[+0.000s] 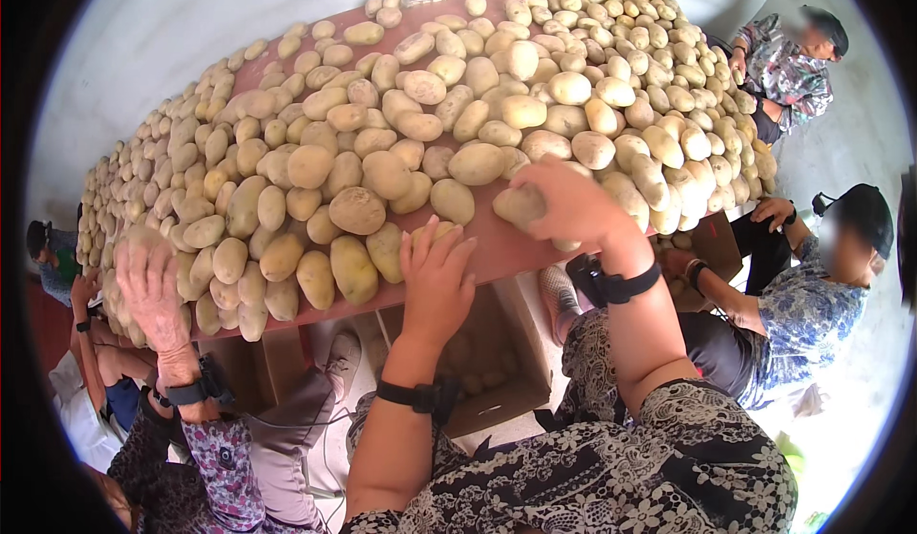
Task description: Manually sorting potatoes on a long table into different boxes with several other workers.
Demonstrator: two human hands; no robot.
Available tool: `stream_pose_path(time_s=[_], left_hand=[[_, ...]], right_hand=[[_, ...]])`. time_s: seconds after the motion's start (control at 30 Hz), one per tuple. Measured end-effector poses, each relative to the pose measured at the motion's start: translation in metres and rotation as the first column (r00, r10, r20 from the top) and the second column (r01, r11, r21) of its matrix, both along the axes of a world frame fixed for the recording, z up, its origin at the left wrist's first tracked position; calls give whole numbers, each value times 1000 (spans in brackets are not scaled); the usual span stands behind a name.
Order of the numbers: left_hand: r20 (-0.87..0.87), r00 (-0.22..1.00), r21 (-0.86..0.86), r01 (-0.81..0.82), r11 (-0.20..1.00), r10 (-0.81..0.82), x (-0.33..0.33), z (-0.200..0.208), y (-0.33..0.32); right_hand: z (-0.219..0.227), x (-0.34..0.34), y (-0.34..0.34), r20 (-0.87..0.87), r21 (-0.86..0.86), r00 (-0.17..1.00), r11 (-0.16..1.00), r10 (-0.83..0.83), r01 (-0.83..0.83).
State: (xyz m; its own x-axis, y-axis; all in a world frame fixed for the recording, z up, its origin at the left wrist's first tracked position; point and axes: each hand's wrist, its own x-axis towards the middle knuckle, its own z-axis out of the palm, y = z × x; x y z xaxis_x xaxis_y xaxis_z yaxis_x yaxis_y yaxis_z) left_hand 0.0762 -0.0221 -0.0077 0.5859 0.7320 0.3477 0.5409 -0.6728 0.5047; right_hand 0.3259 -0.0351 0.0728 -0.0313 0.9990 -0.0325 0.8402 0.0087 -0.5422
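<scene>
Yellow-skinned potato (pixel 521 204) sat in our right hand (pixel 573 202), at the near edge of the heap, close to the table's front rim. The fingers of that hand curled around it, pressed close together, with the thumb side hidden from view. Our left hand (pixel 437 276) lay flat on the reddish-brown table (pixel 497 247), just beside the right, its fingers spread slightly and pointing toward the heap, the fingertips touching a small potato (pixel 435 231) at the edge. It held nothing. We wore a black band on each wrist.

Around our hands, the heap (pixel 458 104) of pale potatoes covered nearly the whole table, running from the far right corner down to the left end. A large round potato (pixel 356 210) lay just left of our left hand.

Below the table edge, an open cardboard box (pixel 487 362) stood on the floor between our arms, with a few potatoes dimly visible inside.

To our left, another person's hand (pixel 151 290) rested palm down on the potatoes at the table's front edge, fingers loosely spread. To our right, two more people (pixel 812 286) sat beside the table, one nearer and one at the far corner.
</scene>
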Motion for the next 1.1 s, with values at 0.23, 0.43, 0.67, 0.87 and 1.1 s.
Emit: stream_pose_path(time_s=[0.23, 0.43, 0.67, 0.87, 1.1], left_hand=[[8, 1000, -11, 3, 1000, -3, -5, 4, 1], [5, 1000, -9, -24, 1000, 24, -6, 1, 6], [-13, 1000, -4, -8, 1000, 8, -8, 4, 7], [9, 1000, -53, -10, 999, 10, -11, 6, 9], [-119, 986, 47, -114, 992, 119, -24, 5, 13]], right_hand=[[-23, 5, 15, 167, 283, 908, 901, -384, 329], [-46, -30, 32, 232, 395, 952, 913, -202, 97], [-69, -52, 47, 346, 391, 914, 918, -212, 65], [-63, -47, 48, 264, 382, 934, 915, -242, 129], [-29, -25, 42, -1, 554, 833, 693, -553, 461]])
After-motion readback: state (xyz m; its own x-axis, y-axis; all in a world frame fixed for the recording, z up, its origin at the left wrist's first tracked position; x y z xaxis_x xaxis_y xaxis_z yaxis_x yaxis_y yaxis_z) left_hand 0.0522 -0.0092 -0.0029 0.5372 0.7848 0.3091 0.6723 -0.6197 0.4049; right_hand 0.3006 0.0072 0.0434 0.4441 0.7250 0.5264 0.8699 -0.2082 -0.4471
